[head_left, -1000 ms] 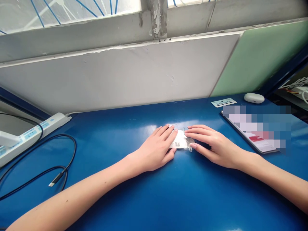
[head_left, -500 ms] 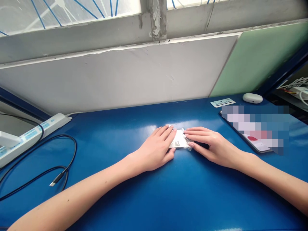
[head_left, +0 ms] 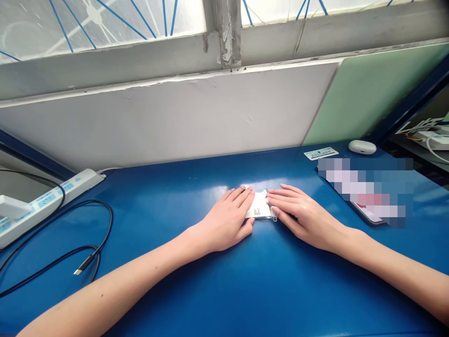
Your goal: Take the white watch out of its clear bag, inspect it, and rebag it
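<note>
A small clear plastic packet with a white label (head_left: pixel 260 208) lies flat on the blue table (head_left: pixel 224 285), near the middle. My left hand (head_left: pixel 224 220) rests palm down on the packet's left part, fingers stretched out flat. My right hand (head_left: pixel 303 216) lies palm down on its right part, fingers also flat and together. Both hands press on the packet and only its middle strip shows between them.
A phone (head_left: pixel 365 194) lies at the right, with a white label card (head_left: pixel 321 153) and a white earbud case (head_left: pixel 362 147) behind it. A white power strip (head_left: pixel 45 199) and a black cable with a loose plug (head_left: pixel 80 267) lie at the left. A white panel rises behind the table.
My right hand has slid a little left over the packet, covering more of it. My left hand has stayed in place. The view has tilted slightly.
</note>
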